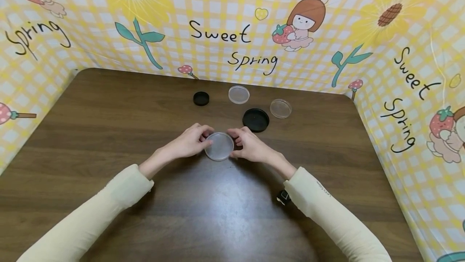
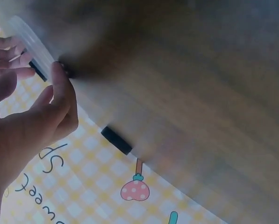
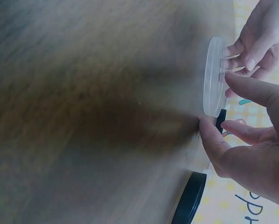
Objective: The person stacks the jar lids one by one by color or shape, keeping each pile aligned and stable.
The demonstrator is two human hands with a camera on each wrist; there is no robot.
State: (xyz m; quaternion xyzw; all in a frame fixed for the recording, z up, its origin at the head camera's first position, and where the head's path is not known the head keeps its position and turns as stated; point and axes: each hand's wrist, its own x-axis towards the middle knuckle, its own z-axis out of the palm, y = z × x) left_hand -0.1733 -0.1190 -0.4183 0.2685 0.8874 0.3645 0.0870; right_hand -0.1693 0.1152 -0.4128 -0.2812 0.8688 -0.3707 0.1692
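Observation:
A clear shallow round dish (image 1: 219, 147) is between the two hands over the brown table. In the head view, the left hand (image 1: 192, 139) grips its left edge, the thumb overlapping the dish and the fingers bent at the far side. My right hand (image 1: 250, 144) holds the opposite edge, thumb at the near rim and a finger at the far rim. From the right wrist view the dish (image 3: 214, 77) appears nearly edge-on, with the left fingertips against its far side. Just behind the right hand lies a larger black round dish (image 1: 256, 120).
Toward the back of the table (image 1: 109, 133) lie a small black round piece (image 1: 201, 98), a clear round dish (image 1: 238, 94) and another clear one (image 1: 281, 108). A patterned cloth (image 1: 218, 11) rises along the back and sides. A small black device (image 1: 283, 197) shows beside the right sleeve.

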